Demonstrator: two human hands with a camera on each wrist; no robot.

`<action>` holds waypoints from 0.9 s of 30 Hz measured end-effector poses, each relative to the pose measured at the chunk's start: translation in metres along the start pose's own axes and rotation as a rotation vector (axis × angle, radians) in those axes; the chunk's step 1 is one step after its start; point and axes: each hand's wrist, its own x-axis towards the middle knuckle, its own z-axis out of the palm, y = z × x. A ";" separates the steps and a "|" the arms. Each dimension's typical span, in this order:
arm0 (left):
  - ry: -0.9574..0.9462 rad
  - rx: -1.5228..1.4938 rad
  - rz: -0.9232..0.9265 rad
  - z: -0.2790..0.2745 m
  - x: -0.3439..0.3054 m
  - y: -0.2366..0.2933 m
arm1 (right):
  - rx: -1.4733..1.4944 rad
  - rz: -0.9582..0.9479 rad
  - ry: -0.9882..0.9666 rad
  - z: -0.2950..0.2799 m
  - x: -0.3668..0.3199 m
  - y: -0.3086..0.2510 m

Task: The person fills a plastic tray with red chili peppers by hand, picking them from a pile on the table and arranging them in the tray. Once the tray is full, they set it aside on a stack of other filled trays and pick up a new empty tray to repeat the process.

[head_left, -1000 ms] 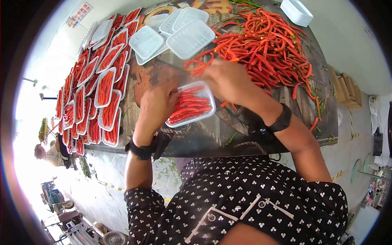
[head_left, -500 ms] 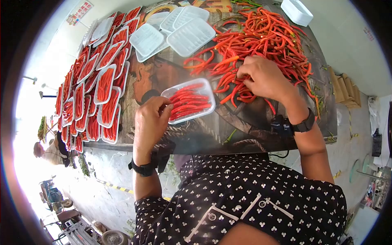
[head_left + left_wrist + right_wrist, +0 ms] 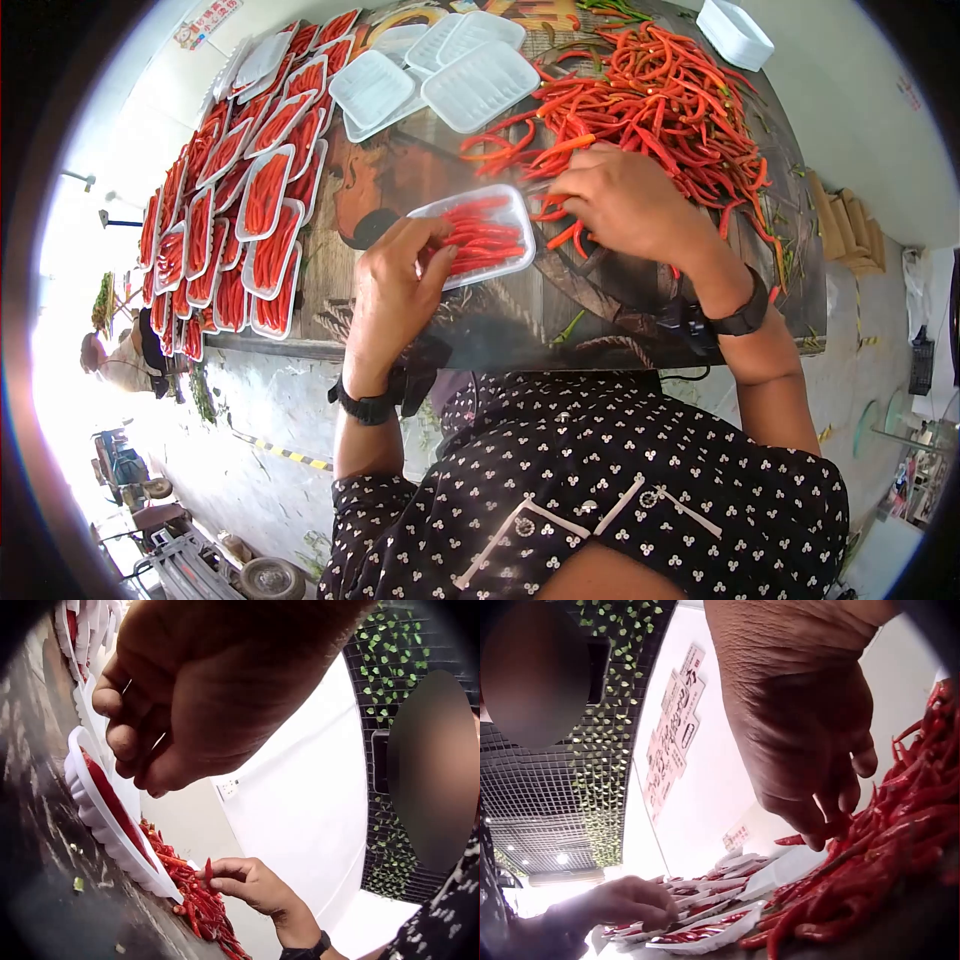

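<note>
A white foam tray (image 3: 522, 208) of red chili peppers (image 3: 485, 245) lies before the person on the table. At its left end the left hand (image 3: 398, 272) hovers with fingers loosely bent; the left wrist view shows nothing in them, with the fingertips close over the tray (image 3: 96, 801). The right hand (image 3: 632, 208) is between the tray and the big chili heap (image 3: 660, 110). Its thumb and fingers pinch a red chili pepper (image 3: 208, 868), whose tip also sticks out beside the fingers in the right wrist view (image 3: 789, 840).
Filled chili trays (image 3: 268, 190) stand in overlapping rows along the left side. Bare white trays (image 3: 480, 85) lie at the back middle, and a stack of them (image 3: 735, 35) sits at the far right corner. Loose stems (image 3: 787, 240) are scattered near the right edge.
The right hand went from the tray to the heap, then moved back left with a chili pepper. The left hand drew back from the tray, then came over its left end.
</note>
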 end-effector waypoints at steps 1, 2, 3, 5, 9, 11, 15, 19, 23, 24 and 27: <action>0.017 -0.003 0.058 0.001 0.003 0.002 | -0.021 -0.041 -0.047 0.006 0.005 -0.004; 0.035 -0.005 0.115 0.003 0.005 0.004 | -0.021 -0.043 -0.045 0.011 0.010 -0.008; 0.038 -0.003 0.115 0.004 0.007 0.005 | -0.018 -0.052 -0.053 0.016 0.015 -0.013; 0.005 -0.022 0.148 0.006 0.011 0.005 | -0.008 -0.074 -0.072 0.024 0.024 -0.021; -0.004 0.009 0.176 0.010 0.017 0.001 | 0.035 -0.091 -0.033 0.037 0.034 -0.028; -0.022 0.045 0.203 0.012 0.020 -0.006 | 0.123 -0.096 0.053 0.045 0.038 -0.026; -0.031 0.101 0.229 0.015 0.028 -0.015 | 0.101 -0.088 0.102 0.053 0.041 -0.023; -0.047 0.189 0.237 0.017 0.032 -0.022 | 0.046 -0.053 0.073 0.054 0.040 -0.013; -0.011 0.217 0.200 0.015 0.030 -0.019 | 0.004 -0.069 0.096 0.051 0.038 -0.012; -0.013 0.218 0.199 0.015 0.030 -0.020 | 0.005 -0.068 0.095 0.051 0.038 -0.012; -0.018 0.246 0.172 0.013 0.031 -0.023 | 0.022 -0.049 0.093 0.051 0.036 -0.013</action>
